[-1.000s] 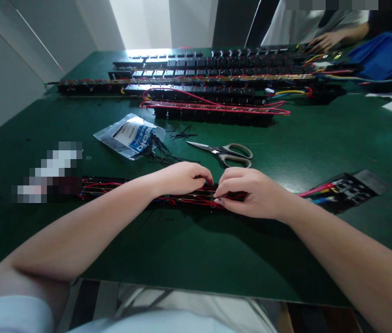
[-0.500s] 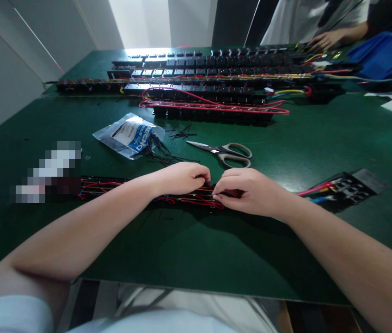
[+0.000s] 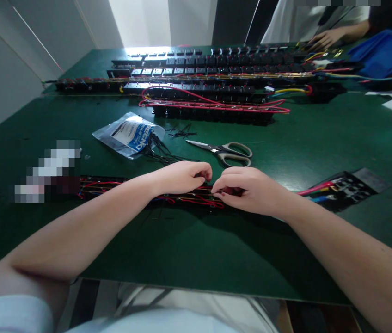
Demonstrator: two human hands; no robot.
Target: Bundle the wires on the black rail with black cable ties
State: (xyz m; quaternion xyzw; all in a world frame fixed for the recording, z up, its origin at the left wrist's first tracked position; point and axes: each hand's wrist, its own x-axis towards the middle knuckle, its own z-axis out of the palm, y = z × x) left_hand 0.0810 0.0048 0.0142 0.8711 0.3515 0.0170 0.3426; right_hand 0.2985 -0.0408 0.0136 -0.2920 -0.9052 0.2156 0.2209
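On table (image 3: 303, 148): left hand (image 3: 182, 178), right hand (image 3: 251, 190) pinch red wires (image 3: 199, 202); bag (image 3: 126, 134) (open) spills black ties (image 3: 161, 151).

Long black socket strip (image 3: 106, 184), threaded with red and blue wires (image 3: 196, 201). Lies flat on the green table (image 3: 196, 249), stretched from 9 o'clock to 3 o'clock. Ends at 3 o'clock in red, yellow and blue leads (image 3: 315, 193).

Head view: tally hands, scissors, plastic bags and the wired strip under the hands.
Hands: 3 (left hand, right hand, co-worker's hand)
Scissors: 1
Plastic bag: 1
Wired strip: 1
Total: 6
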